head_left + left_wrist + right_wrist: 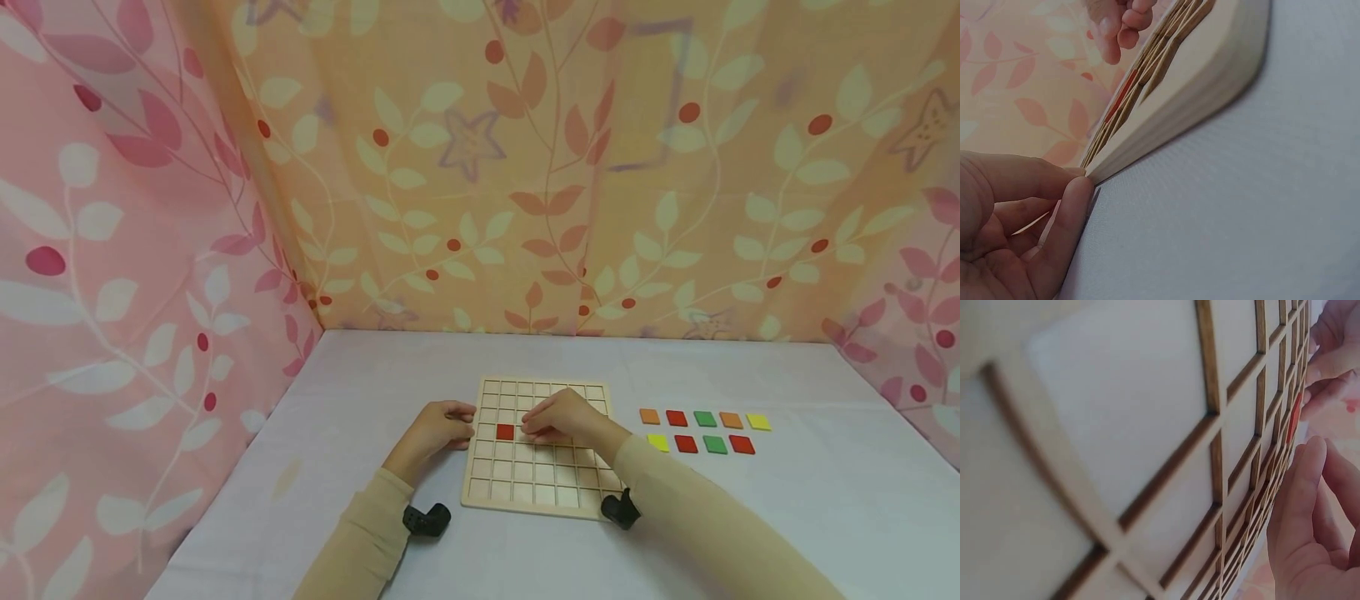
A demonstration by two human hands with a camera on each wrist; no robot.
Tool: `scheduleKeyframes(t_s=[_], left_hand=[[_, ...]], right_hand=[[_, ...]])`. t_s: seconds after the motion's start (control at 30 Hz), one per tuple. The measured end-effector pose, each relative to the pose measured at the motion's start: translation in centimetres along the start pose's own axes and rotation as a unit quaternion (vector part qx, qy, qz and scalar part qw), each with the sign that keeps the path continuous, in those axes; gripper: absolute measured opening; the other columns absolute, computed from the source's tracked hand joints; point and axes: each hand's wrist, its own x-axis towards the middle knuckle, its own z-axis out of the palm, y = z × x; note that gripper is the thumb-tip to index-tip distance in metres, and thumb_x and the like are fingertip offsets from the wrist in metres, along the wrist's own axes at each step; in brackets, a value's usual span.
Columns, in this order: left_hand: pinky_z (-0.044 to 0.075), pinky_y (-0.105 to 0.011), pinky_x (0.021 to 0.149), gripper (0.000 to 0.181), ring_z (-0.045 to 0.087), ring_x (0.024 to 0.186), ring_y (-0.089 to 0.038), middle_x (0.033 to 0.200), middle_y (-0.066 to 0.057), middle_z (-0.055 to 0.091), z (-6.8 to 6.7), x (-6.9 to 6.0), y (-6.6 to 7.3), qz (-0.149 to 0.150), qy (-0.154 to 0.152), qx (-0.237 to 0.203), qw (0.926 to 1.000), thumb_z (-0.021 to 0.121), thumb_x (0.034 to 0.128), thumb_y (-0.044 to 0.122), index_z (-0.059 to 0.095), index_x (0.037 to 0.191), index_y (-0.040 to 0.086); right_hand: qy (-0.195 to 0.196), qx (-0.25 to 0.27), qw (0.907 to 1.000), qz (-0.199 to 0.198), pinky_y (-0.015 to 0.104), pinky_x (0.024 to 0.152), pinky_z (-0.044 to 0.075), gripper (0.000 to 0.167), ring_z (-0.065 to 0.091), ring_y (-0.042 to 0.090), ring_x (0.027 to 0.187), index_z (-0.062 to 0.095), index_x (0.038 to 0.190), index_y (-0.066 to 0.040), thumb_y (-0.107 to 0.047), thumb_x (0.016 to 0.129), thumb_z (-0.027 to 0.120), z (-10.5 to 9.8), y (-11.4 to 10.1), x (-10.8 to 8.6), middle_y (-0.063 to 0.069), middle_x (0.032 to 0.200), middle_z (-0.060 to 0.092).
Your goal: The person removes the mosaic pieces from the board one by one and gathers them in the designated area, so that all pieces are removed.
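A square wooden grid board [525, 507] lies on the table, with one red tile [506, 432] in a cell left of its middle. My left hand [438, 429] pinches the board's left edge; in the left wrist view, thumb and finger of that hand [1029, 219] meet at the rim. Over the cells just right of the red tile is my right hand [570, 419], its fingers loosely bent and close together. The right wrist view shows no tile between the fingertips of this hand [1310, 531]. Part of the grid is hidden under it.
Right of the board, several loose tiles lie in two rows, among them an orange tile [649, 416], a green tile [705, 418] and a yellow tile [759, 422]. A white cloth [360, 367] covers the table. Patterned curtains [420, 183] stand behind and beside it.
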Motion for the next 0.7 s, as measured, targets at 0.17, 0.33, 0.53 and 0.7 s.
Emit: scheduleKeyframes(t_s=[0.17,0.33,0.53,0.7], left_hand=[[0.060,-0.023,0.065,0.041,0.061,0.074,-0.010,0.105,-0.011,0.065,0.0,-0.1,0.1,-0.002,-0.003,0.005,1.0000,0.067,0.0832,-0.006,0.065,0.124,-0.002],[0.060,-0.023,0.065,0.041,0.062,0.073,-0.010,0.107,-0.012,0.065,0.0,-0.2,0.2,-0.003,-0.006,0.004,1.0000,0.067,0.0838,-0.006,0.065,0.125,-0.002],[0.061,-0.024,0.064,0.041,0.061,0.073,-0.011,0.109,-0.013,0.066,0.0,-0.2,0.3,-0.002,-0.002,0.005,1.0000,0.068,0.0837,-0.005,0.065,0.124,-0.002],[0.061,-0.025,0.065,0.041,0.062,0.073,-0.011,0.109,-0.014,0.066,0.1,-0.3,0.3,-0.003,0.001,0.010,0.9999,0.068,0.0834,-0.005,0.066,0.124,-0.001]], right_hand=[[-0.005,0.006,1.0000,0.006,0.023,0.063,0.061,0.023,0.068,0.010,0.062,0.071,0.106,0.010,0.001,0.085,0.073,0.6,0.0,0.5,0.012,0.083,0.076],[-0.014,0.017,0.9998,0.005,0.023,0.063,0.061,0.023,0.068,0.010,0.061,0.070,0.107,0.012,0.003,0.085,0.072,0.9,0.2,1.0,0.011,0.081,0.076],[-0.008,0.016,0.9997,0.013,0.023,0.061,0.061,0.020,0.067,0.010,0.059,0.071,0.104,0.011,0.004,0.085,0.072,1.2,0.4,1.4,0.010,0.079,0.075],[0.000,0.017,0.9997,0.018,0.023,0.059,0.061,0.018,0.066,0.010,0.056,0.072,0.101,0.011,0.005,0.084,0.072,1.5,0.4,1.7,0.009,0.076,0.075]])
